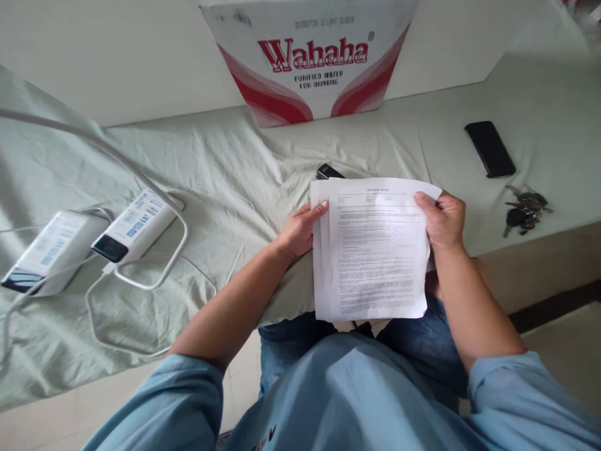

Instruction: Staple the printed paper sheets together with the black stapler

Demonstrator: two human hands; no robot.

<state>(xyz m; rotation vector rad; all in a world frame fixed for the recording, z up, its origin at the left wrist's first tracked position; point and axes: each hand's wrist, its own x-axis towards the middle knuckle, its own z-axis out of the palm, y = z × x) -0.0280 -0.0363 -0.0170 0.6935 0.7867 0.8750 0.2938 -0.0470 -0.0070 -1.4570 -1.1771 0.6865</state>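
Note:
Several printed sheets of paper (pixel 375 250) are held up in front of me, overlapping and slightly out of line at their left side. My left hand (pixel 304 224) pinches their left edge, thumb on top. At the upper right corner, my right hand (pixel 444 216) grips the sheets with its thumb on the front and the fingers behind. Small dense print covers the front sheet, too fine to read beyond a heading. Just behind the top edge of the papers, a small black object (pixel 328 171) lies partly hidden on the cloth.
A Wahaha water carton (pixel 319 69) stands at the back on the green cloth (pixel 225 163). Two white power banks (pixel 136 225) with cables (pixel 153 285) lie at the left. A black phone (pixel 491 149) and a bunch of keys (pixel 526 208) rest at the right.

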